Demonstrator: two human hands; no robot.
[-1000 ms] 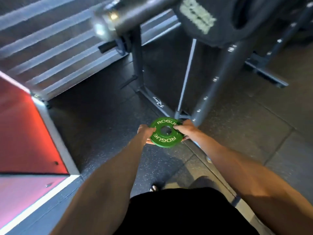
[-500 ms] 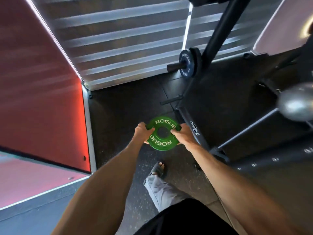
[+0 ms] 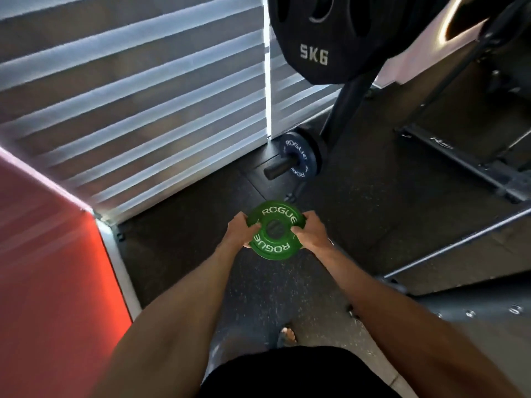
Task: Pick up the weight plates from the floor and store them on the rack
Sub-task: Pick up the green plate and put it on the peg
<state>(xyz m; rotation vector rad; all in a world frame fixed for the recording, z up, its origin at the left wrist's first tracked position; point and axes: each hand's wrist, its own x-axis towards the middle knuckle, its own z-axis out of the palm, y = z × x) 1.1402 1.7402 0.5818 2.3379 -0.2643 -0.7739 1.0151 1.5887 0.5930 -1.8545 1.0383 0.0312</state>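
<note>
While both arms reach forward and down, a green weight plate [image 3: 275,229] lettered ROGUE is held in the air above the dark rubber floor [image 3: 359,214], face up toward the camera, its centre hole showing. Left hand [image 3: 240,231]: fingers curled over the plate's left rim, thumb on the upper face, clasped firmly. Right hand [image 3: 311,231]: fingers wrapped round the right rim, thumb [image 3: 297,229] pressing beside the centre hole, likewise clasped on the plate.

Beyond the hands, low on the rack upright [image 3: 344,110]: a dark blue ROGUE plate [image 3: 300,158] seated on a stub peg [image 3: 277,169], the peg's end projecting toward the viewer; a second dark plate sits just behind it. Above, at the top of the view: a large black plate [image 3: 330,35] marked 5KG, hung on the same rack.

Left: a striped blind or shutter [image 3: 138,96] and a red panel [image 3: 43,268] edged in white. Right: black frame rails [image 3: 459,165] on the floor. Bottom: black shorts [image 3: 287,374] and a sandalled foot [image 3: 287,336]
</note>
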